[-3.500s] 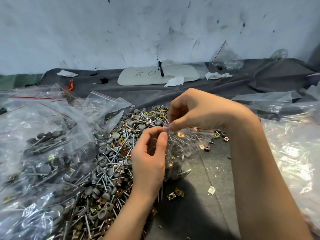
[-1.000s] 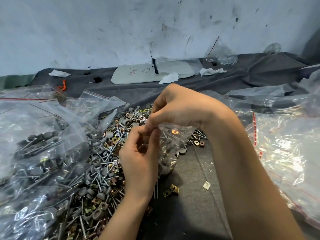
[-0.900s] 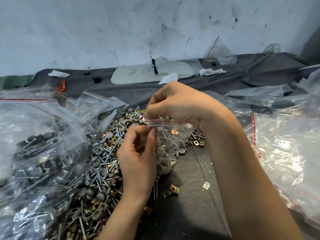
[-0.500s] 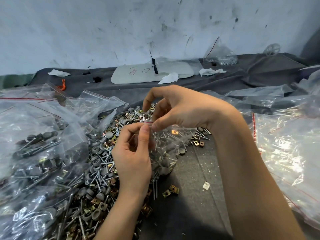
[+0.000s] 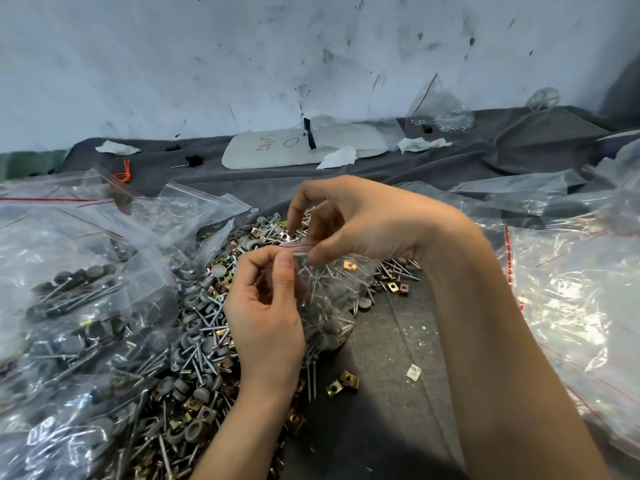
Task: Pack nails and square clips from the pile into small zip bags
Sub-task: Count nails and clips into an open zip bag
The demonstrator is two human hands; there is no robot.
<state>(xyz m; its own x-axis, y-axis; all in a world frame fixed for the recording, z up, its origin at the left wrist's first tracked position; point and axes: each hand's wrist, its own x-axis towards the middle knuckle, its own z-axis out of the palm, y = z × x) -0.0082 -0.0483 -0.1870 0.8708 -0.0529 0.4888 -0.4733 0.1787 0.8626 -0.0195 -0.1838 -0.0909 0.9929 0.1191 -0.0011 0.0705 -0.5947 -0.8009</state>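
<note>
My left hand [image 5: 266, 317] pinches the red-lined mouth of the small clear plastic zip bag [image 5: 332, 292] between thumb and forefinger. My right hand [image 5: 363, 223] pinches the same strip just beside it, so I can press the seal shut along its length. The bag, filled with nails and a clip, sags between my hands above the dark grey cloth [image 5: 398, 341]. It hangs right beside the loose pile of grey-capped nails and brass square clips [image 5: 207, 341], so spills land close.

loose pile [image 5: 207, 327] centre, filled bags [image 5: 76, 306] left, empty bags [image 5: 581, 292] right, board [image 5: 304, 145] behind
</note>
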